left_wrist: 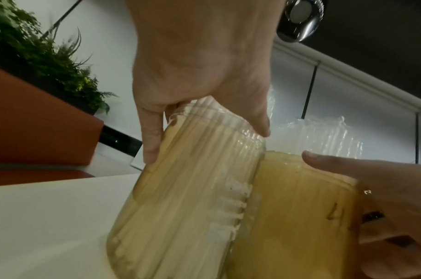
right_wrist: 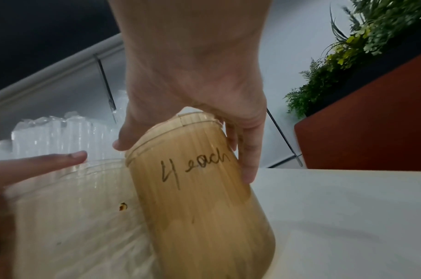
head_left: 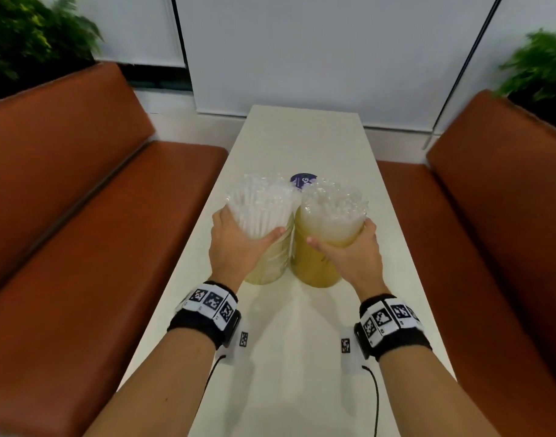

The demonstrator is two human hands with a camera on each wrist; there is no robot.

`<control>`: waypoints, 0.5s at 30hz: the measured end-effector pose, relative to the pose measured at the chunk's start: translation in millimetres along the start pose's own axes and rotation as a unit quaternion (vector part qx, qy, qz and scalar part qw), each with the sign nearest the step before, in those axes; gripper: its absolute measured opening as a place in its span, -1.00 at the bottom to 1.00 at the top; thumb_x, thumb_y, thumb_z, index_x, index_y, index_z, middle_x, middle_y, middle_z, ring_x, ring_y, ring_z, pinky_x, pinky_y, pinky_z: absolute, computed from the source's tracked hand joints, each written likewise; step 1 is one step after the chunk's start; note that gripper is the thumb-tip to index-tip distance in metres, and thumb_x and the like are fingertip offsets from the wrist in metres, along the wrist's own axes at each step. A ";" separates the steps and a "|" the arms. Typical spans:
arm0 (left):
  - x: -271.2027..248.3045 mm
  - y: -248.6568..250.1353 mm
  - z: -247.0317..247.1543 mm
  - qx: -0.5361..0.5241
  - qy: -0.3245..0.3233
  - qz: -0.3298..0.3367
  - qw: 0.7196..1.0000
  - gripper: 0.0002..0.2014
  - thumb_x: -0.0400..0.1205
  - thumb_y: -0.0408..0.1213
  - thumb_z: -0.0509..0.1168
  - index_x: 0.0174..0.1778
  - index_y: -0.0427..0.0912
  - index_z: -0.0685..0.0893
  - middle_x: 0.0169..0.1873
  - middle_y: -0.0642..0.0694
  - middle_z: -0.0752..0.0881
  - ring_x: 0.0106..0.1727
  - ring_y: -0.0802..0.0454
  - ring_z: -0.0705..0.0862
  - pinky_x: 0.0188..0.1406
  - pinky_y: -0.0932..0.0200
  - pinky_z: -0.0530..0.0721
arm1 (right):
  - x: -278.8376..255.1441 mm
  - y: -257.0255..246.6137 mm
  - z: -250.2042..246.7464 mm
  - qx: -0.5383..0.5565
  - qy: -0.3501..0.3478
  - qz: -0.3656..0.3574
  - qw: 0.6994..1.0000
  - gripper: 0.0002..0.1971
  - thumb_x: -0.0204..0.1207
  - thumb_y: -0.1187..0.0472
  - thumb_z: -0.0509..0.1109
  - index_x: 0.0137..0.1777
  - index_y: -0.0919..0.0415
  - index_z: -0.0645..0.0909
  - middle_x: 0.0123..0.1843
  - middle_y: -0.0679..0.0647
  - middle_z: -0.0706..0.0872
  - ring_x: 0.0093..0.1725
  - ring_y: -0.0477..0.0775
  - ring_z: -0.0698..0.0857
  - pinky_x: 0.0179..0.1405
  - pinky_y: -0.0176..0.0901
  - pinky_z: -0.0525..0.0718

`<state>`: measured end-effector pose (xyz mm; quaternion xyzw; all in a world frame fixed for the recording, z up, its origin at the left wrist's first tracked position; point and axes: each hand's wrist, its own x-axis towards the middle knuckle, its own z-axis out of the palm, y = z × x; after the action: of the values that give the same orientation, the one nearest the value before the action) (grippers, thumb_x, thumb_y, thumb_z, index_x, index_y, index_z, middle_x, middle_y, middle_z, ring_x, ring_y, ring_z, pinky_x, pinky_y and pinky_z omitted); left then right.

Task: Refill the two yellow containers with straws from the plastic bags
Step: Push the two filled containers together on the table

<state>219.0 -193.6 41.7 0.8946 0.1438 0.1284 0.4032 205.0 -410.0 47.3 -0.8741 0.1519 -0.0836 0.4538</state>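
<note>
Head view: two yellow containers stand side by side, touching, mid white tabletop (head_left: 302, 137). Left container (head_left: 270, 263) and right container (head_left: 317, 263) are both packed w/ wrapped straws (head_left: 261, 200) sticking up past the rims. Left hand (head_left: 235, 244) wraps the left container near its top, thumb across the front; right hand (head_left: 349, 247) does the same on the right container. A purple disc (head_left: 303, 180) lies just behind them. Orange benches (head_left: 81, 184) flank the tabletop, plants (head_left: 27, 36) behind.

Left wrist view: left hand (left_wrist: 192, 75) clamped round the left container (left_wrist: 180, 198) at the rim, fingers curled; the container looks tilted, though the camera itself is angled. The right container (left_wrist: 288, 217) touches it.

Right wrist view: right hand (right_wrist: 199, 75) grips the right container (right_wrist: 199, 198) at the rim; "4 each" is handwritten on its side.
</note>
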 end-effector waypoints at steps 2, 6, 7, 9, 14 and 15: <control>12.8 4.8 9.8 0.001 0.000 0.004 1.000 0.29 0.18 0.56 0.44 0.67 -0.20 0.21 0.56 -0.06 0.37 0.56 -0.13 0.45 0.40 -0.21 0.61 | 17.5 -2.4 3.5 0.005 0.013 0.005 1.000 0.34 -0.10 -0.48 0.66 0.63 0.10 0.15 0.52 0.07 0.49 0.45 0.20 0.57 0.42 0.19 0.60; 51.1 17.5 29.0 0.004 -0.008 0.013 1.000 0.27 0.15 0.60 0.40 0.62 -0.20 0.28 0.49 -0.09 0.41 0.52 -0.16 0.49 0.37 -0.22 0.62 | 55.4 -5.6 12.3 0.024 0.026 0.005 0.999 0.33 -0.15 -0.49 0.67 0.57 0.12 0.21 0.44 0.08 0.50 0.37 0.21 0.61 0.34 0.20 0.67; 60.3 21.1 34.1 0.002 -0.010 0.011 1.000 0.26 0.15 0.60 0.40 0.61 -0.20 0.28 0.49 -0.08 0.41 0.51 -0.17 0.50 0.37 -0.22 0.62 | 65.0 -7.4 14.4 0.025 0.026 0.005 0.999 0.32 -0.14 -0.48 0.67 0.57 0.12 0.21 0.43 0.08 0.50 0.36 0.21 0.61 0.33 0.20 0.67; 77.1 27.5 44.6 0.000 -0.006 0.010 1.000 0.22 0.18 0.55 0.43 0.61 -0.18 0.28 0.49 -0.08 0.40 0.50 -0.17 0.50 0.35 -0.19 0.62 | 85.4 -10.7 19.1 0.024 0.025 0.005 0.999 0.30 -0.09 -0.45 0.68 0.58 0.12 0.19 0.44 0.08 0.47 0.38 0.20 0.59 0.34 0.19 0.66; 108.1 34.5 60.6 0.006 -0.001 0.016 1.000 0.18 0.23 0.52 0.45 0.62 -0.17 0.27 0.51 -0.09 0.39 0.51 -0.18 0.49 0.37 -0.19 0.60 | 121.4 -14.6 26.5 0.025 0.018 0.003 1.000 0.34 -0.05 -0.42 0.69 0.64 0.14 0.13 0.49 0.08 0.43 0.43 0.17 0.54 0.36 0.10 0.63; 110.8 35.8 60.6 0.007 -0.005 0.013 1.000 0.19 0.23 0.52 0.44 0.62 -0.17 0.26 0.51 -0.09 0.39 0.51 -0.18 0.49 0.38 -0.20 0.60 | 125.4 -15.2 26.7 0.027 0.015 0.003 1.000 0.34 -0.05 -0.42 0.70 0.65 0.14 0.12 0.49 0.08 0.42 0.44 0.17 0.53 0.36 0.11 0.63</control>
<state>348.1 -217.8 42.6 0.8999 0.1311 0.1285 0.3957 333.3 -424.1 45.5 -0.8596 0.1589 -0.0989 0.4754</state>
